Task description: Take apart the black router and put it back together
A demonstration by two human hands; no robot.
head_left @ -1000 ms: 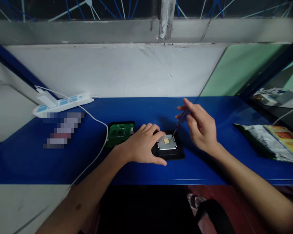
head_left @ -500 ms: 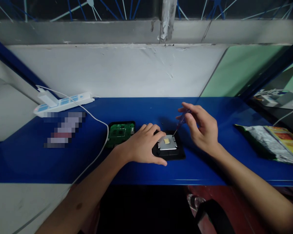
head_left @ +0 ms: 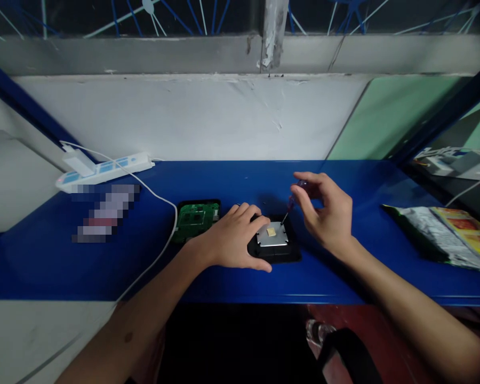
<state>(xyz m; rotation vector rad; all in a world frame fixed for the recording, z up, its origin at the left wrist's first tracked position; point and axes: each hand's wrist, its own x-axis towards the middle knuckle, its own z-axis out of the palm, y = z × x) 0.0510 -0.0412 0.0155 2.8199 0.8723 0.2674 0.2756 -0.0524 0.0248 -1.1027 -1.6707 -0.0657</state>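
My right hand (head_left: 328,214) pinches the translucent purple handle of a slim screwdriver (head_left: 290,204). The shaft slants down to the left, its tip at the upper right corner of a silver metal plate (head_left: 266,240). A small tan square pad (head_left: 271,232) sits on that plate, which lies in a black plastic case (head_left: 293,255). With thumb and fingers spread, my left hand (head_left: 240,237) grips the case from its left side and covers part of it. Just left of this hand, a green circuit board (head_left: 188,218) rests in another black shell, partly hidden by my forearm.
A white power strip (head_left: 116,169) with a plugged-in adapter stands at the back left of the blue table (head_left: 224,181). Its white cable (head_left: 160,197) runs forward past the circuit board. A blurred-out item (head_left: 108,213) lies at left, a shiny packet (head_left: 440,232) at right.
My right hand's fingers have shifted round the screwdriver handle, with the thumb and index finger now closer together. The tip stays at the plate's corner. My left hand holds its place.
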